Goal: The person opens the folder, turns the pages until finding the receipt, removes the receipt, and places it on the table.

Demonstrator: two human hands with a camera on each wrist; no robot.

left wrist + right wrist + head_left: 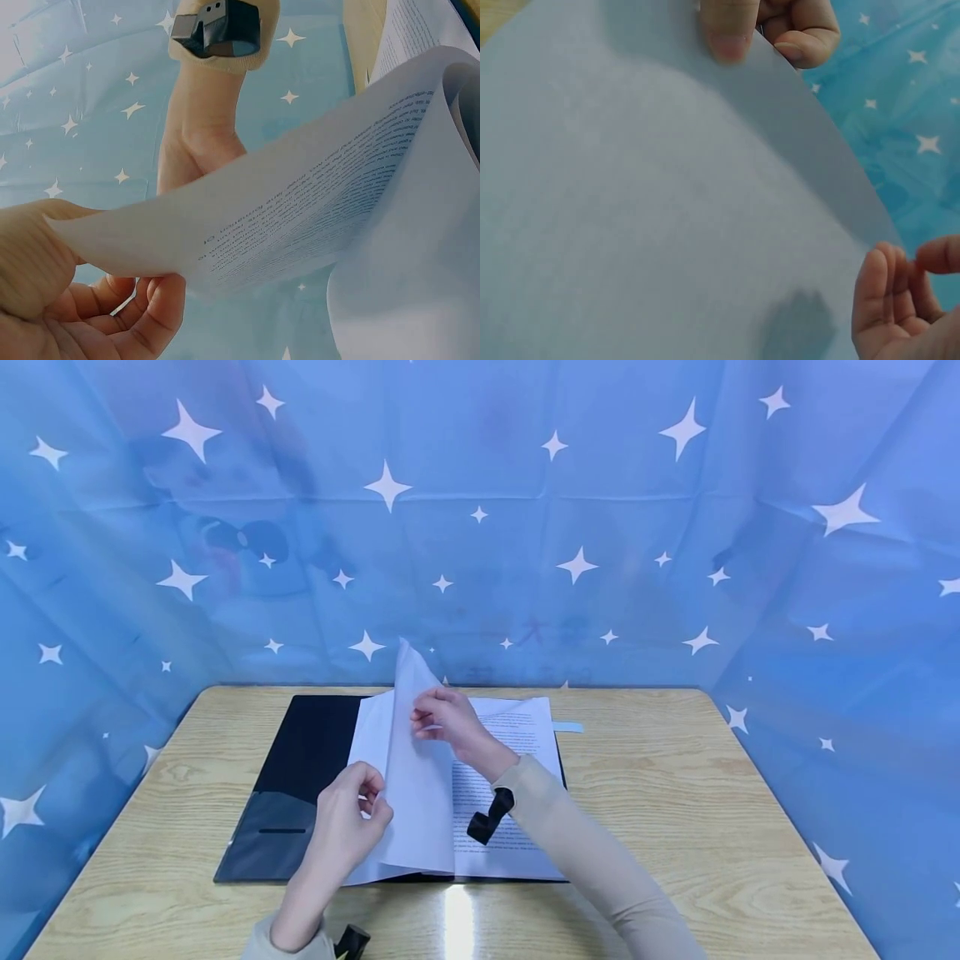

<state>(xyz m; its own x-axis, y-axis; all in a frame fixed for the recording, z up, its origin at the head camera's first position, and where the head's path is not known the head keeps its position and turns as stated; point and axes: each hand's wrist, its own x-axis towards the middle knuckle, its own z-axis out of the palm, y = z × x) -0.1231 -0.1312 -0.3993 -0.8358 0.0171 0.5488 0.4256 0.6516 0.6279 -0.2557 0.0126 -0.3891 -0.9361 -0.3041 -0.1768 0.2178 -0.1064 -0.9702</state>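
An open black folder (318,739) lies on the table with a stack of printed pages (506,827) in it. One white sheet (422,793) stands lifted and bent along the middle, its far corner pointing up. Near the top of that sheet, my right hand (453,722) pinches the edge, thumb on one face and fingers behind, as the right wrist view shows. My left hand (348,810) grips the same sheet's left edge lower down, with curled fingers. Lines of print show on one face of the sheet (315,195) in the left wrist view.
A light blue tab (567,727) sticks out from the pages' right side. The folder's left cover has a translucent pocket (277,852) with a dark slot. All this rests on a wooden table (690,827), with a blue star-patterned curtain (480,543) around its back and sides.
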